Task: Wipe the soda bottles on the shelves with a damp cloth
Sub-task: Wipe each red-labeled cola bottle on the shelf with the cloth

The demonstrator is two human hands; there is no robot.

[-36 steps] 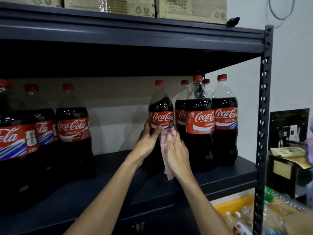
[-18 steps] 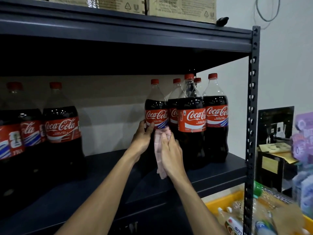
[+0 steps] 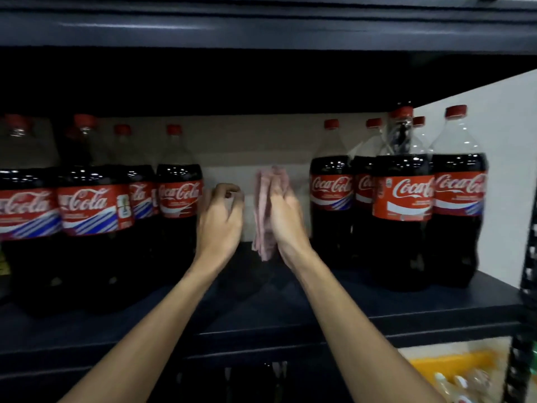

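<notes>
The right hand point(image 3: 286, 219) shows only its back, so how it holds the pink folded cloth point(image 3: 264, 205) is hidden. Blur smears the left hand's point(image 3: 220, 222) curled fingers, and whether they touch the dark red-labelled cola bottle point(image 3: 179, 199) just left of them cannot be told. Below right of the hands, a yellow plastic crate point(image 3: 453, 365) is blurred and cropped.

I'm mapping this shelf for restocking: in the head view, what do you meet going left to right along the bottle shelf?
Along the shelf: left group of cola bottles → left hand → pink cloth → right hand → right group of cola bottles → shelf upright.
</notes>
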